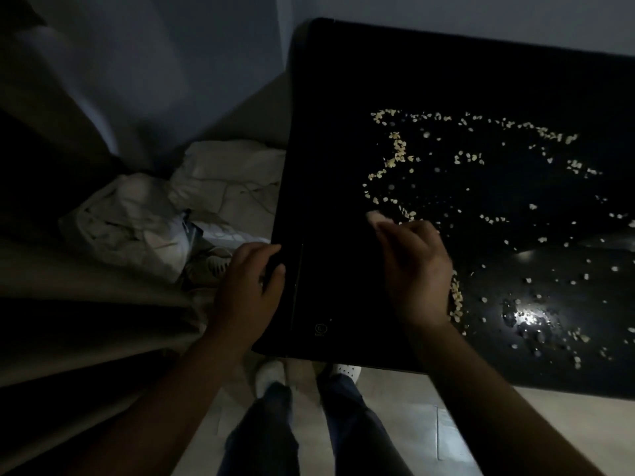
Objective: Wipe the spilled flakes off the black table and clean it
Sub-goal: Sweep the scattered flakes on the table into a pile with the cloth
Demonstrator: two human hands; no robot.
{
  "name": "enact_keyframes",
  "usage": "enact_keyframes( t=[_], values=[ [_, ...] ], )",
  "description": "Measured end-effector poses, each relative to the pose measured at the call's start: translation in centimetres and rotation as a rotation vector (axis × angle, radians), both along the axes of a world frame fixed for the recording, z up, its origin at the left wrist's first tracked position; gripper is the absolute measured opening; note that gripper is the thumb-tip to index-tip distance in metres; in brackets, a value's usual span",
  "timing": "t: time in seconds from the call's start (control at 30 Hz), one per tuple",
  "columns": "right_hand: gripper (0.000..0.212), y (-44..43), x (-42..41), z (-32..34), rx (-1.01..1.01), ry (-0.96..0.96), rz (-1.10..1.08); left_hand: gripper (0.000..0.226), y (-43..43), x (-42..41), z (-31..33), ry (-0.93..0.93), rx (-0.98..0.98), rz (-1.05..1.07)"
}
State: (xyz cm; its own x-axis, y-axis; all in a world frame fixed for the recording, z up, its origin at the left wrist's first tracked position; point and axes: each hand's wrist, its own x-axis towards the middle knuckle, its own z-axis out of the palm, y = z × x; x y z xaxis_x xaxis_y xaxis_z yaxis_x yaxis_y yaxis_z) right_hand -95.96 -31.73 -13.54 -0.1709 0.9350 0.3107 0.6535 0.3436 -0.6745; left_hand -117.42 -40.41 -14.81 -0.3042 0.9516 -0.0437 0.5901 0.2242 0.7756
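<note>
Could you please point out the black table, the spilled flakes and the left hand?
black table [330, 149]: head view, bare left part of its top.
spilled flakes [399, 146]: head view, dense cluster at the spill's left side.
left hand [251, 286]: head view, back of the hand.

A crumpled heap of pale cloth [144, 218] lies on the light floor [395, 407]. Beside it hangs a beige curtain [96, 280], against a bluish wall [171, 63].
</note>
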Motion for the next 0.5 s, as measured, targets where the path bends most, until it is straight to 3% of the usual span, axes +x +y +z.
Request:
enact_keyframes(
  t=[0.13, 0.33, 0.5],
  values=[
    [0.026, -7.0, -3.6, -0.4, -0.066, -0.049, 0.155, 0.027, 0.3, -0.6, 0.0, 0.049, 0.006, -0.010],
    [0.029, -9.8, -4.8, -3.1, -0.010, -0.159, 0.142, 0.031, 0.5, -2.1, -0.2, -0.023, -0.039, -0.113],
    [0.031, -6.1, 1.2, -2.8, -0.038, -0.243, -0.183, 0.036, 0.8, -2.8, -0.1, -0.012, 0.014, -0.262]
  ],
)
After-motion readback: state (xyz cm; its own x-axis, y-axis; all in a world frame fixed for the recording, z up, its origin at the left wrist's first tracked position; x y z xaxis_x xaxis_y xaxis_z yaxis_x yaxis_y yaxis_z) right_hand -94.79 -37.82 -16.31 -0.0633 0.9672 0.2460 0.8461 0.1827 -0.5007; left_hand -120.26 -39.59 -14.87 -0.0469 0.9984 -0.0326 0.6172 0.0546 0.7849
